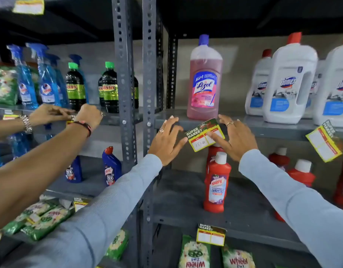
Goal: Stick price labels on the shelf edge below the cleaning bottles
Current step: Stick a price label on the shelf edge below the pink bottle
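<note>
Head view: a price label [205, 134], yellow-bordered and printed "SUPER MARKET", is pressed tilted against the front edge of the grey metal shelf [263, 128], directly below the pink Lizol bottle [204, 80]. The left hand [167, 140] is spread flat, its fingertips touching the label's left end; nothing is grasped in its grip. The right hand [235, 139] is likewise spread, with the index finger laid across the label's right half; its grip is released too, pressing rather than clutching. A handwritten figure is seen on the label's left field, though it cannot be read with certainty. White Domex bottles [290, 80] are ranged along the same shelf toward its right end, and a second label [324, 142] is hung askew from the edge below them. On the shelf beneath, a red Harpic bottle [217, 182] is stood near the front edge. A third label [211, 235] is fixed to that lower shelf's edge. On the neighbouring rack to the left, another person's two hands [70, 115] are held at the shelf edge below dark green-capped bottles [108, 88].
</note>
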